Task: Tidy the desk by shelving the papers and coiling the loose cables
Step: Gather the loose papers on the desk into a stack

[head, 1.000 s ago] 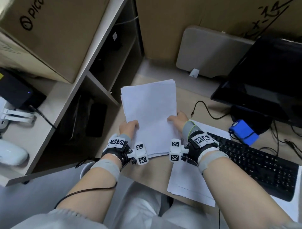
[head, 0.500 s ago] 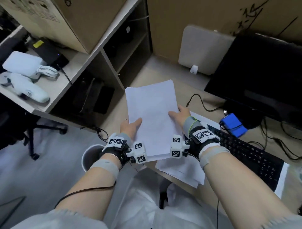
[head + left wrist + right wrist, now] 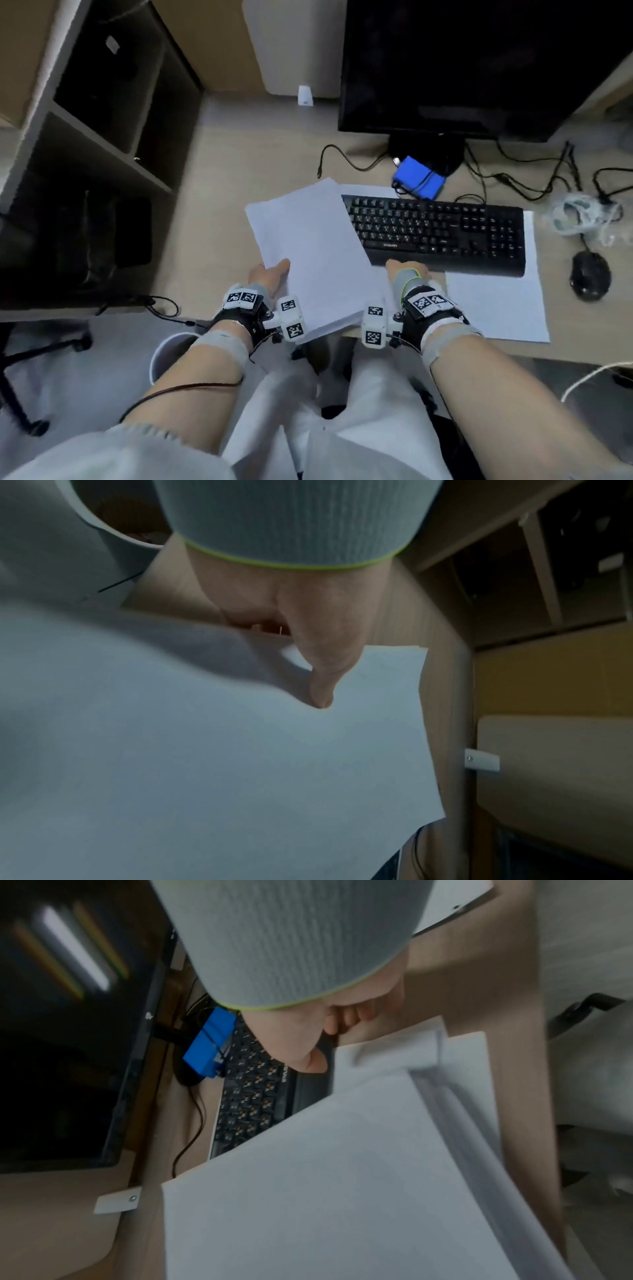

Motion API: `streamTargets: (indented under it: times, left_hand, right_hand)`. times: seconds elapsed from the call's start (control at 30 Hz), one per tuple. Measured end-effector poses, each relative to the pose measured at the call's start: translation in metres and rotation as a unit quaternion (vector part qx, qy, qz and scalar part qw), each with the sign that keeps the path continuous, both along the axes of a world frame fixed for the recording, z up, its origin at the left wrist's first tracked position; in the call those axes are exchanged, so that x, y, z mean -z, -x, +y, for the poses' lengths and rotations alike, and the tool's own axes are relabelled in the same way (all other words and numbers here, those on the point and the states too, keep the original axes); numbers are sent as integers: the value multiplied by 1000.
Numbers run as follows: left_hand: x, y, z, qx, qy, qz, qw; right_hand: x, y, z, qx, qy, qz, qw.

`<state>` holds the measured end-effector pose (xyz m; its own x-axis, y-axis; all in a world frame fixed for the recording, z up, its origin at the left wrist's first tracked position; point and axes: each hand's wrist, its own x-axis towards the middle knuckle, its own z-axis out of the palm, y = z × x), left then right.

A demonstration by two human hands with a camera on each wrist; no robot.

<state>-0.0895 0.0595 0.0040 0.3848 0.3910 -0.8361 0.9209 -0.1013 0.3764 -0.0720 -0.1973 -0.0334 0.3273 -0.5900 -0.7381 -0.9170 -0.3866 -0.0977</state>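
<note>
Papers: thick stack of plain white paper sheets [image 3: 315,253], lifted off the pale wooden table [image 3: 226,212], its right edge over the left end of the black computer keyboard [image 3: 442,233].
Left hand [image 3: 270,277]: grips the stack's near left edge, thumb on top; the fingers beneath are hidden.
Right hand [image 3: 407,270]: fingers curled, at the front left of the keyboard; the right-wrist view shows it just beside the stack's corner, and I cannot tell whether it has hold of the paper.
Change: a second ago both hands held the stack square, just right of the dark open shelf unit [image 3: 102,171]; now the stack sits back toward the keyboard, turned at an angle, with the right thumb no longer on it.
Meaning: shelving seems paused, perhaps to gather the flat white sheets [image 3: 496,305] lying under and in front of the keyboard.
Cables: loose black cables [image 3: 534,174] behind the keyboard, a whitish bundle [image 3: 582,219] right of it; none coiled yet.
</note>
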Motion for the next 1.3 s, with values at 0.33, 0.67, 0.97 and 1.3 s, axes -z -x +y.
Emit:
streamTargets:
  times: [0.33,0.67,0.97,1.3]
  left_hand:
    - [4,20,9,24,223,-10,974]
    - [3,13,11,69,214,-28,974]
    - [11,4,15,129,98,-47,986]
    - [-19,23,107,17,19,-109,994]
  right_hand:
    - [22,25,21,120,-75,-34,989]
    - [8,29,39,111,-131,-32,985]
    - [-4,40,44,98,-158,-6,983]
    - [1,20,135,1,-253,-37,967]
